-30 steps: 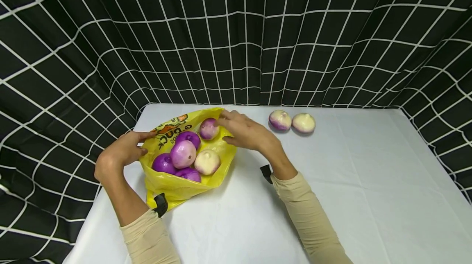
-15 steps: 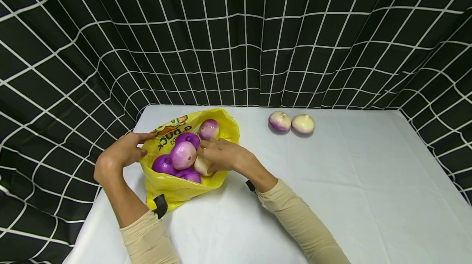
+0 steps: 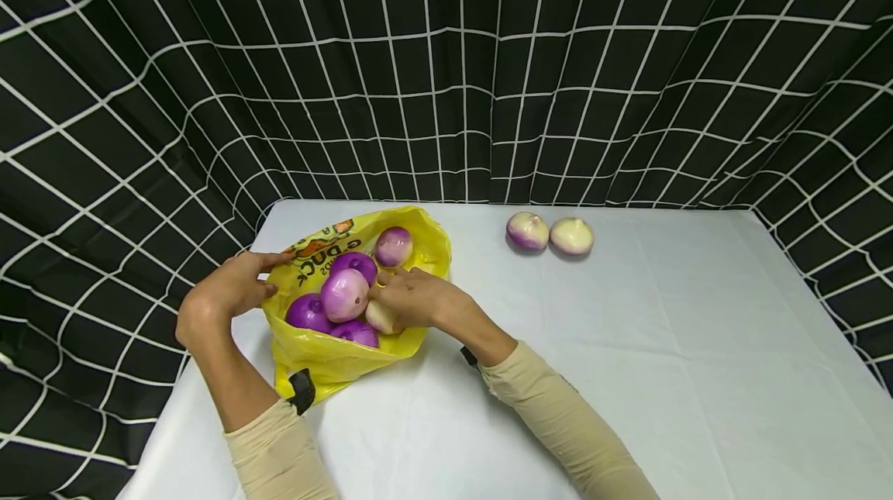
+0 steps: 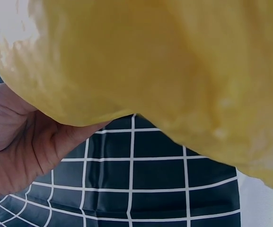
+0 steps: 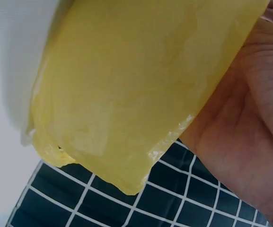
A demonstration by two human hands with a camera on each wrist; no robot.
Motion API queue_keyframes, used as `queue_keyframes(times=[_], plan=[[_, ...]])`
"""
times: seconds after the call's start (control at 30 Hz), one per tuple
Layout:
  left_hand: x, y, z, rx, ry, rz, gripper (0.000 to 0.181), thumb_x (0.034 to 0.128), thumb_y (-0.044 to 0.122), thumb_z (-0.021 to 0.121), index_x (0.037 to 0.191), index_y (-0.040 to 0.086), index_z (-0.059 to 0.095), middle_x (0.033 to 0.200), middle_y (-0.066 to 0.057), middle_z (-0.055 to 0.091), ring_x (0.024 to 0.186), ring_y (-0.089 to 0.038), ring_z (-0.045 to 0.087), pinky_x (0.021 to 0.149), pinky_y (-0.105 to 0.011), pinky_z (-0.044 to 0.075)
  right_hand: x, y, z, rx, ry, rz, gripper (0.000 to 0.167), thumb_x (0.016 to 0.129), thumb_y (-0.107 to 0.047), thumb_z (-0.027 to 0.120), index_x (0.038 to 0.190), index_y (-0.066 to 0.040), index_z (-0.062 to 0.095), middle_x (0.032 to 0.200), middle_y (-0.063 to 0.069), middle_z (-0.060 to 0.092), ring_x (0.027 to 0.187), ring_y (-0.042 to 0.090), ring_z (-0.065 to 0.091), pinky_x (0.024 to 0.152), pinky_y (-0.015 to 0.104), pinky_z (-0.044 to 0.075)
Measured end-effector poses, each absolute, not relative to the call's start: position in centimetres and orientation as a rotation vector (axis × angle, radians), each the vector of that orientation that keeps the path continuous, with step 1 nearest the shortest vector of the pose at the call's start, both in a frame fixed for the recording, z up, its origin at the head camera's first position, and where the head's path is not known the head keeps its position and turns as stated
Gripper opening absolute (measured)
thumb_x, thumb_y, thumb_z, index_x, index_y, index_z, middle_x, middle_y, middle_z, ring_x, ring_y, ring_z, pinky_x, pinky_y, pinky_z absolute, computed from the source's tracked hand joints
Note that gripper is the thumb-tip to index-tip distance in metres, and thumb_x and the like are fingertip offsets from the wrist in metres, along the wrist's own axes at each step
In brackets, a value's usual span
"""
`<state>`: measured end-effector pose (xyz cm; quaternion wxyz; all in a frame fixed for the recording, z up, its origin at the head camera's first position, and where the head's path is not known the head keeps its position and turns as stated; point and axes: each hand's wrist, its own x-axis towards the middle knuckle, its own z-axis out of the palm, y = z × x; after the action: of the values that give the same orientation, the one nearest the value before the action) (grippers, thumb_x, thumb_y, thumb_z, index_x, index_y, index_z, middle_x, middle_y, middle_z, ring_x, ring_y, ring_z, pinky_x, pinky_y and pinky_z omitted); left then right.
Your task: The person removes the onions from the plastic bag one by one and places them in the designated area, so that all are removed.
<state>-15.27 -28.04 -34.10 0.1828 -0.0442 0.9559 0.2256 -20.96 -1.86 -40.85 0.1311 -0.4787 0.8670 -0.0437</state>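
A yellow plastic bag point(image 3: 335, 360) lies with its mouth wide and several purple and whitish onions point(image 3: 345, 295) inside. My left hand point(image 3: 226, 291) grips the bag's left rim between thumb and fingers; in the left wrist view the bag point(image 4: 141, 61) hides the fingertips of that hand point(image 4: 27, 142). My right hand point(image 3: 418, 298) reaches in over the right rim, its fingers curled round a whitish onion point(image 3: 380, 317) and partly covering it. In the right wrist view the bag point(image 5: 127, 94) hides the fingers, and only the palm point(image 5: 245, 127) shows.
Two more onions, one purple and white point(image 3: 527, 231) and one mostly white point(image 3: 572, 236), sit side by side near the back of the white table point(image 3: 628, 376). A black curtain with a white grid point(image 3: 460, 58) stands behind and on both sides.
My right hand has moved from the bag's upper right rim down and left onto the whitish onion inside. The left hand has stayed on the left rim.
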Motion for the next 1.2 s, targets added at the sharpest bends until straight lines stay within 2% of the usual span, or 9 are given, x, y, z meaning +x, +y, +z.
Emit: queue_keyframes(times=[0.2, 0.6, 0.73, 0.9, 1.0, 1.1, 1.2], plan=[[-15.3, -28.0, -34.0, -0.112, 2.696, 0.645, 0.061, 0.0967, -0.002, 0.058, 0.156, 0.007, 0.047, 0.151, -0.036, 0.051, 0.14, -0.054, 0.044, 0.111, -0.069, 0.046, -20.9, -1.9, -40.9, -1.415, 2.521, -0.098, 0.037, 0.096, -0.024, 0.074, 0.133, -0.021, 0.065, 0.137, 0.004, 0.061, 0.123, 0.029, 0.065, 0.103, 0.043, 0.057], [-15.3, -28.1, -34.2, -0.101, 2.696, 0.64, 0.059, 0.098, -0.001, 0.059, 0.156, 0.006, 0.047, 0.15, -0.036, 0.051, 0.141, -0.054, 0.044, 0.111, -0.069, 0.046, -21.0, -1.7, -40.8, -1.496, 2.511, -0.079, 0.035, 0.097, -0.021, 0.072, 0.131, -0.018, 0.065, 0.132, 0.004, 0.064, 0.112, 0.025, 0.069, 0.096, 0.038, 0.059], [-15.4, -28.1, -34.2, -0.106, 2.692, 0.637, 0.06, 0.098, 0.0, 0.06, 0.156, 0.006, 0.046, 0.151, -0.036, 0.051, 0.14, -0.054, 0.044, 0.112, -0.069, 0.045, -21.0, -1.4, -40.3, -1.547, 2.525, -0.066, 0.037, 0.096, -0.022, 0.073, 0.132, -0.017, 0.067, 0.131, 0.004, 0.066, 0.117, 0.024, 0.068, 0.102, 0.037, 0.057], [-15.3, -28.2, -34.1, -0.096, 2.701, 0.628, 0.06, 0.0975, -0.001, 0.059, 0.156, 0.006, 0.047, 0.15, -0.036, 0.051, 0.139, -0.053, 0.045, 0.112, -0.07, 0.044, -21.2, -0.4, -39.0, -1.566, 2.572, -0.077, 0.031, 0.095, -0.028, 0.074, 0.124, -0.017, 0.07, 0.121, 0.003, 0.069, 0.11, 0.023, 0.067, 0.096, 0.038, 0.058], [-15.4, -28.2, -34.0, -0.092, 2.708, 0.622, 0.059, 0.0977, -0.001, 0.058, 0.156, 0.006, 0.047, 0.15, -0.036, 0.051, 0.139, -0.054, 0.044, 0.112, -0.07, 0.044, -21.5, 0.6, -37.9, -1.54, 2.574, -0.158, 0.037, 0.094, -0.028, 0.077, 0.127, -0.016, 0.068, 0.128, 0.004, 0.068, 0.113, 0.024, 0.067, 0.099, 0.04, 0.057], [-15.4, -28.2, -34.0, -0.105, 2.698, 0.62, 0.06, 0.0977, -0.001, 0.058, 0.156, 0.007, 0.046, 0.151, -0.036, 0.051, 0.139, -0.054, 0.044, 0.112, -0.071, 0.044, -22.1, 2.3, -36.8, -1.56, 2.564, -0.307, 0.047, 0.09, -0.024, 0.082, 0.132, -0.013, 0.065, 0.135, 0.006, 0.067, 0.121, 0.026, 0.065, 0.109, 0.04, 0.055], [-15.4, -28.1, -34.0, -0.11, 2.688, 0.623, 0.062, 0.0975, -0.001, 0.058, 0.157, 0.007, 0.045, 0.151, -0.036, 0.05, 0.139, -0.054, 0.044, 0.112, -0.07, 0.044, -22.8, 4.8, -35.7, -1.587, 2.596, -0.503, 0.05, 0.086, -0.022, 0.085, 0.13, -0.009, 0.065, 0.131, 0.008, 0.069, 0.122, 0.027, 0.065, 0.11, 0.04, 0.053]])
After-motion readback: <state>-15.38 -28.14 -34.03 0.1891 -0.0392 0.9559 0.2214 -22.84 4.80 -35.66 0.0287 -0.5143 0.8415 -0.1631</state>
